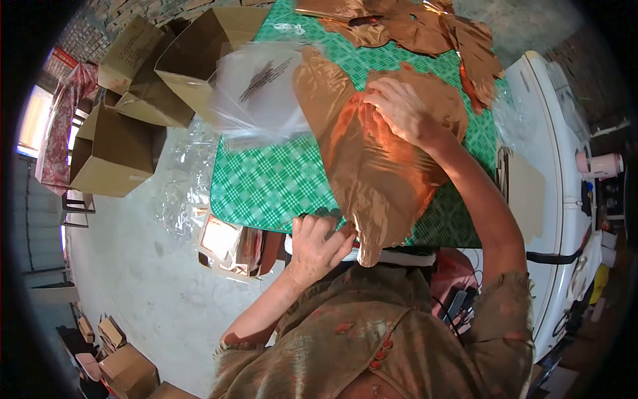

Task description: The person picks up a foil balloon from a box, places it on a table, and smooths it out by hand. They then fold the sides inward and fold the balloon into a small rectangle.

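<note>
A large crinkled sheet of copper-coloured foil (345, 146) lies over a green checked tablecloth (272, 179), its lower tip hanging past the table's near edge. My right hand (399, 110) rests on the upper part of the foil, fingers bent and spread a little. At the near edge, left of the foil's lower tip, my left hand (319, 246) has its fingers curled around something dark that I cannot make out. A stack of clear plastic sheets (266, 86) lies at the table's upper left, touching the foil.
More copper foil (425, 33) lies along the far side of the table. Open cardboard boxes (123, 146) stand on the floor at the left, with clear plastic wrap (186, 176) beside the table. A white fridge-like cabinet (551, 159) stands close on the right.
</note>
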Action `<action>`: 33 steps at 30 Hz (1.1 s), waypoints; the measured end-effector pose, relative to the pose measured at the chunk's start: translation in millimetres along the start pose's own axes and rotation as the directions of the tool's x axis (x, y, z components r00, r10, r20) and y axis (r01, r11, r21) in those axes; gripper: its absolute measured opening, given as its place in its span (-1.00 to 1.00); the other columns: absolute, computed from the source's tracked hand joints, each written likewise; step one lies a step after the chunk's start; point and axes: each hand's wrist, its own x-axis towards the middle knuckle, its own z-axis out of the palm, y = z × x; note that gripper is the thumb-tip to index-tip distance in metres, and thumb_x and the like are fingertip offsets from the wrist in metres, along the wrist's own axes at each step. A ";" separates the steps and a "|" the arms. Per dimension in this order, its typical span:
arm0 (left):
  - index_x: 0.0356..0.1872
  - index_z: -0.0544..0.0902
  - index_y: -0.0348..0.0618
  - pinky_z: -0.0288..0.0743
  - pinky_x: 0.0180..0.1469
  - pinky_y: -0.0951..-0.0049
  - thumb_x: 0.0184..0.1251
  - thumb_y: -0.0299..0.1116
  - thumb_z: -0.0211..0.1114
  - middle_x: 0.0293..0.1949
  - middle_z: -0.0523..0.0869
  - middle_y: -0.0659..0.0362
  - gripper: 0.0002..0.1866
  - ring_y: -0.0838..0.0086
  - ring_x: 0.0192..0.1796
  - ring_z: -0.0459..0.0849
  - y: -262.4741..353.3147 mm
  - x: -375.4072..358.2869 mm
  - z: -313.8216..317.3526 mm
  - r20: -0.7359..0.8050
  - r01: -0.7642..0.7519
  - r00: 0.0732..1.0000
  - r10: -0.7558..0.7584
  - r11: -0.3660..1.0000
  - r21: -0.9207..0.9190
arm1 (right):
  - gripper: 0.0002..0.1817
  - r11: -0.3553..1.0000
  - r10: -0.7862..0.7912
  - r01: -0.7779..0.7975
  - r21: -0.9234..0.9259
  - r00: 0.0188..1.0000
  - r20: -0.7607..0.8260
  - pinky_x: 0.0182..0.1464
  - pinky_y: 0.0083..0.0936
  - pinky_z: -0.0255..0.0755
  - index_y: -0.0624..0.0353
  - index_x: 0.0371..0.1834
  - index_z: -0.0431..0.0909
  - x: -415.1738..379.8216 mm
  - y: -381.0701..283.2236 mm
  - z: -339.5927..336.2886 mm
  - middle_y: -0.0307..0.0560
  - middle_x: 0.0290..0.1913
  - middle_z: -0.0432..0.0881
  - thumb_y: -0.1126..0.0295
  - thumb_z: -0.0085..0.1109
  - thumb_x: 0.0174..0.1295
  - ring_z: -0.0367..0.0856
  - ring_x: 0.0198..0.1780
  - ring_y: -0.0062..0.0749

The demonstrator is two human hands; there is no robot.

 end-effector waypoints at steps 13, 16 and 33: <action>-0.13 0.76 0.08 0.21 -0.12 0.20 0.18 -0.27 0.63 -0.18 0.51 0.21 -0.74 0.26 -0.17 0.45 -2.3 1.0 2.8 -0.020 -0.011 1.000 0.011 1.000 -0.009 | -0.27 0.992 0.122 -0.123 -0.007 0.991 -0.057 0.45 0.04 0.30 0.18 0.48 0.50 -39.4 -61.1 -19.4 0.06 0.46 0.49 0.16 0.48 0.26 0.37 0.54 0.05; -0.13 0.75 0.07 0.23 -0.12 0.19 0.19 -0.28 0.62 -0.17 0.54 0.21 -0.74 0.26 -0.16 0.48 0.2 1.3 2.2 -0.021 0.013 1.000 -0.013 1.000 -0.009 | -0.17 0.990 0.141 -0.141 -0.027 0.990 -0.002 0.49 0.15 0.22 0.17 0.56 0.44 -57.2 -84.7 -20.8 0.08 0.55 0.43 0.05 0.48 0.26 0.29 0.59 0.06; -0.04 0.77 0.07 0.24 -0.09 0.21 0.22 -0.26 0.60 -0.20 0.54 0.25 -0.70 0.30 -0.16 0.48 0.5 2.4 2.6 -0.003 0.042 0.999 -0.042 0.999 -0.018 | -0.16 0.981 0.192 -0.194 0.014 0.976 0.101 0.52 0.43 0.14 0.00 0.63 0.38 -65.1 -104.8 -7.7 0.08 0.60 0.35 -0.04 0.41 0.32 0.22 0.65 0.12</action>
